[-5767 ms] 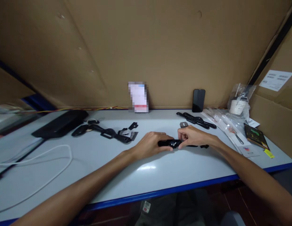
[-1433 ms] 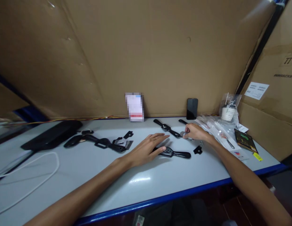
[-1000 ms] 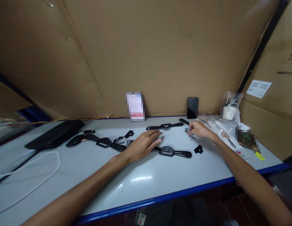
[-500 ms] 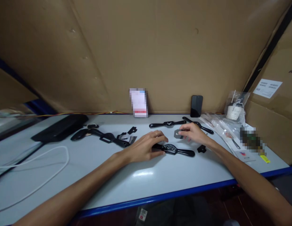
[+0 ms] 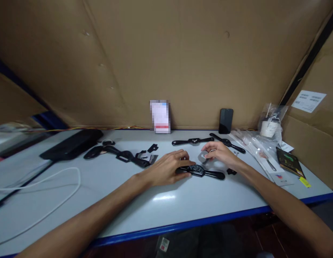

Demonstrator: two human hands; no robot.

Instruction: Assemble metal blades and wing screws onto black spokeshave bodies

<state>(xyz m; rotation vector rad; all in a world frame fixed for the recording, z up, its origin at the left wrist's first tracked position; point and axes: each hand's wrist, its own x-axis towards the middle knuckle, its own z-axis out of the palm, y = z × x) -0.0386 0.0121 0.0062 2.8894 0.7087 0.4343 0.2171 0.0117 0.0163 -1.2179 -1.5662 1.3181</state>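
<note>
A black spokeshave body (image 5: 198,170) lies on the table in front of me. My left hand (image 5: 173,165) is closed around its left handle, and the index finger reaches over the middle part. Just behind it, my right hand (image 5: 218,153) pinches a thin grey spokeshave blade (image 5: 203,156) above the table. A small black cap piece (image 5: 231,172) rests by the right handle. Two more spokeshaves lie farther back, one at the middle (image 5: 193,141) and one angled (image 5: 227,142) behind my right hand. To the left is another black spokeshave body (image 5: 125,156).
Loose blades (image 5: 147,157) and a black cap piece (image 5: 153,147) lie left of centre. A phone (image 5: 226,121) leans on the cardboard wall. Plastic packages (image 5: 259,154) and a wrapped white cup (image 5: 270,128) stand at the right. A white cable (image 5: 75,190) loops across the left side.
My right hand has tilted the blade and stays near the same spot. My left hand keeps hold of the spokeshave, its index finger now farther over the middle. The view shifted slightly.
</note>
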